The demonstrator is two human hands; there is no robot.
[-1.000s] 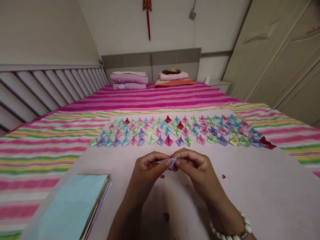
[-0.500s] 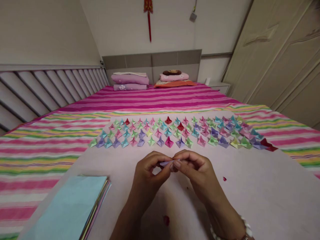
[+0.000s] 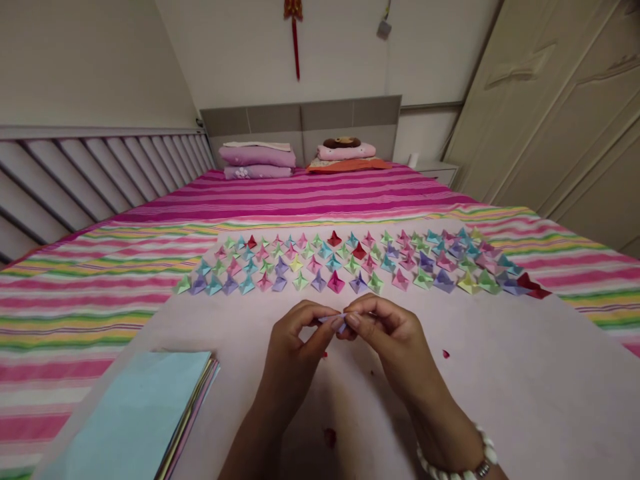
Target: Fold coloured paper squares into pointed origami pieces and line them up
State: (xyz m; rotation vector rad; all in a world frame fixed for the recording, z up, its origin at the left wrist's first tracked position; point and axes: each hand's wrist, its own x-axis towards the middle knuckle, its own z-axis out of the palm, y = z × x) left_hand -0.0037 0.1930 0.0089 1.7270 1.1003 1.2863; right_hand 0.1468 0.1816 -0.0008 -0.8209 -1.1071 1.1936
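Between my fingertips is a small piece of folded lilac paper (image 3: 338, 323), largely covered by the fingers. My left hand (image 3: 299, 341) pinches its left part between thumb and forefinger. My right hand (image 3: 387, 333) is closed on its right part, thumb on the near side, and a bracelet of white beads (image 3: 453, 472) circles that wrist. The two hands meet just above a pale sheet (image 3: 480, 400). Beyond them stand several rows of small folded paper boats (image 3: 335, 282) in pink, green, blue, purple, yellow and red.
A stack of coloured paper (image 3: 135, 407), light blue on top, lies at the left. Small red scraps (image 3: 446, 354) are scattered on the sheet. A striped bedspread (image 3: 45, 347) surrounds it. Folded bedding (image 3: 257, 157) sits by the headboard (image 3: 350, 117); a railing (image 3: 100, 163) runs along the left.
Both hands keep hold of the lilac paper, and its near side now shows more between the thumbs. A red scrap has come into sight beside the left thumb. The view has shifted slightly.
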